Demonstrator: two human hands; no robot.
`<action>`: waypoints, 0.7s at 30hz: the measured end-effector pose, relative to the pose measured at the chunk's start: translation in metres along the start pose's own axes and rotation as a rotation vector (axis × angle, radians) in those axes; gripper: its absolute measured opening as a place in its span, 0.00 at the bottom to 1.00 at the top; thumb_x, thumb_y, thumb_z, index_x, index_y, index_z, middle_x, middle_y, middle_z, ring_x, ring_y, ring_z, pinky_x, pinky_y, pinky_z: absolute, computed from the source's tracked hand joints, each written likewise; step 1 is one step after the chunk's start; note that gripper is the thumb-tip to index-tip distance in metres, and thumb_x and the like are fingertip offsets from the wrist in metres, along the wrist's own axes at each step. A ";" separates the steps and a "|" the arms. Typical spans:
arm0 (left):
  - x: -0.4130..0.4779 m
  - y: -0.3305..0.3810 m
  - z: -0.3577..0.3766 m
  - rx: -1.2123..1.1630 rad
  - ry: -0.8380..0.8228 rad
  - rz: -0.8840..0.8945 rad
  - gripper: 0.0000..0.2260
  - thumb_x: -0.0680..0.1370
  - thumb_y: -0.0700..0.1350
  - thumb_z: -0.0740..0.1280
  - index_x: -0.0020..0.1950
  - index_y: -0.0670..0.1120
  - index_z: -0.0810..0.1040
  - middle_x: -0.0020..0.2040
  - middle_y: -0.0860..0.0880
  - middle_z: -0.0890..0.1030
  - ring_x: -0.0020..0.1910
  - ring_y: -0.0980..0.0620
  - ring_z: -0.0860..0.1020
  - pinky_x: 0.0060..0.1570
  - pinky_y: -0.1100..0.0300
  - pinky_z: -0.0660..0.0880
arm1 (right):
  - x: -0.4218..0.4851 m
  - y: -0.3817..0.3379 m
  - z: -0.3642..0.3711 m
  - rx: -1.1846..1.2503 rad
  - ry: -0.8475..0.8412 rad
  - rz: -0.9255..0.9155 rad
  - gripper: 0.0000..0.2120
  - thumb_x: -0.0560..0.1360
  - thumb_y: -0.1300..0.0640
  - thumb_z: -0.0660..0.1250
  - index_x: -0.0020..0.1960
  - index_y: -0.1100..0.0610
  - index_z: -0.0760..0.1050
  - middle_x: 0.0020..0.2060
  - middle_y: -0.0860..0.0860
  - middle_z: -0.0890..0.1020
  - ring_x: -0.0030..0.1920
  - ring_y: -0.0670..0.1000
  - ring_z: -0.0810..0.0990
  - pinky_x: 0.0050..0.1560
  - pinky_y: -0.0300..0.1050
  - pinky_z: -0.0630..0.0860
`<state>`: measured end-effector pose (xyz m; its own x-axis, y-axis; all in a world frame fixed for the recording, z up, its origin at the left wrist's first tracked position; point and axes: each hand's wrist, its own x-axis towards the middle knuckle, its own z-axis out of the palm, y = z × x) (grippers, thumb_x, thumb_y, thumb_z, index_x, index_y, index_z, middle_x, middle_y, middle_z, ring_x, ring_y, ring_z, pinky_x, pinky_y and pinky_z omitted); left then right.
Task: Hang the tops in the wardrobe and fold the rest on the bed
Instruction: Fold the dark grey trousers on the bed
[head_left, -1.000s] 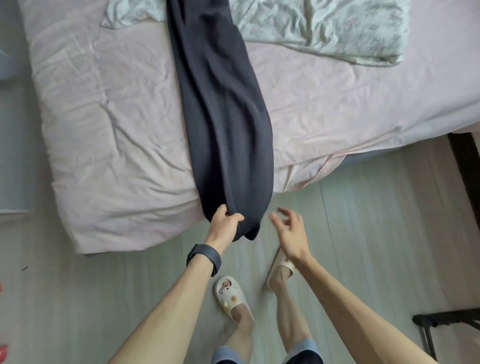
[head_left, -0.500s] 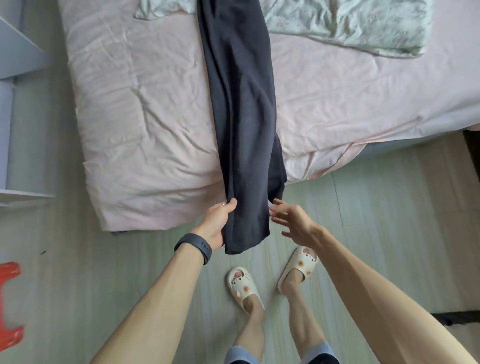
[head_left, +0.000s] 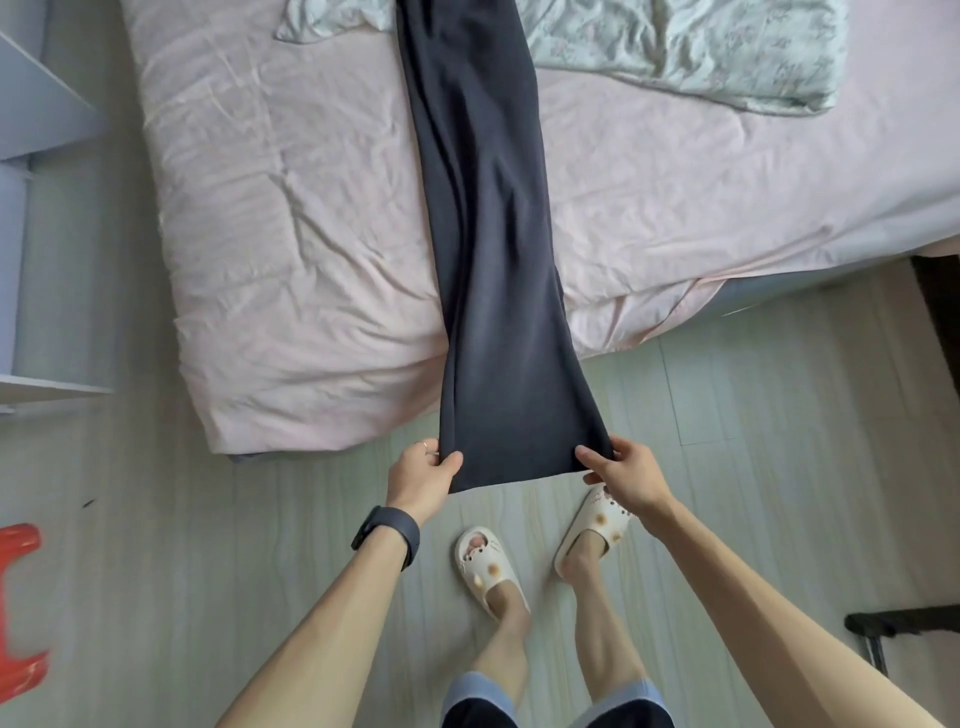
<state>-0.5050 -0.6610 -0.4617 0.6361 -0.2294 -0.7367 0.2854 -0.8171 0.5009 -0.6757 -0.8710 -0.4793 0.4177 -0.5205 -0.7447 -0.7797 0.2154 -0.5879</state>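
A long dark navy garment (head_left: 488, 249) lies lengthwise across the pink bed (head_left: 291, 218) and hangs past its near edge over the floor. My left hand (head_left: 423, 475) pinches the left corner of the garment's lower hem. My right hand (head_left: 621, 470) pinches the right corner. The hem is stretched flat between both hands, above my slippered feet. The garment's far end runs out of the top of the frame.
A pale green floral quilt (head_left: 685, 52) lies crumpled at the far side of the bed. A grey shelf unit (head_left: 31, 208) stands at left. A red plastic stool (head_left: 21, 603) sits on the floor at lower left. A black frame (head_left: 904, 623) is at lower right.
My right hand has closed on the right hem corner, which it was only reaching toward before. The hem is now spread wide between both hands and the bed has shifted right in view.
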 end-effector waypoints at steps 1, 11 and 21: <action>0.001 -0.004 0.004 0.038 0.050 -0.004 0.07 0.78 0.48 0.69 0.42 0.49 0.78 0.36 0.56 0.83 0.43 0.49 0.81 0.37 0.63 0.71 | 0.000 0.002 0.002 -0.047 0.019 -0.008 0.05 0.78 0.51 0.70 0.51 0.52 0.81 0.40 0.47 0.86 0.35 0.43 0.84 0.28 0.35 0.71; 0.074 -0.036 0.067 0.135 0.179 -0.084 0.05 0.80 0.50 0.66 0.48 0.49 0.75 0.44 0.50 0.79 0.41 0.47 0.74 0.40 0.60 0.67 | 0.074 0.035 0.030 -0.365 0.131 0.065 0.08 0.77 0.50 0.67 0.50 0.55 0.77 0.40 0.50 0.82 0.40 0.51 0.79 0.38 0.46 0.76; 0.168 -0.049 0.110 -0.296 0.168 0.008 0.14 0.76 0.50 0.72 0.57 0.57 0.72 0.43 0.61 0.79 0.44 0.55 0.77 0.47 0.60 0.69 | 0.213 0.045 0.049 -0.061 0.090 -0.185 0.13 0.77 0.55 0.71 0.61 0.53 0.81 0.61 0.48 0.83 0.59 0.51 0.82 0.66 0.52 0.76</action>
<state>-0.4906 -0.7180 -0.6598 0.7414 -0.1248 -0.6594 0.4599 -0.6211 0.6346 -0.5990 -0.9312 -0.6803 0.5152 -0.6192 -0.5926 -0.7215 0.0599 -0.6898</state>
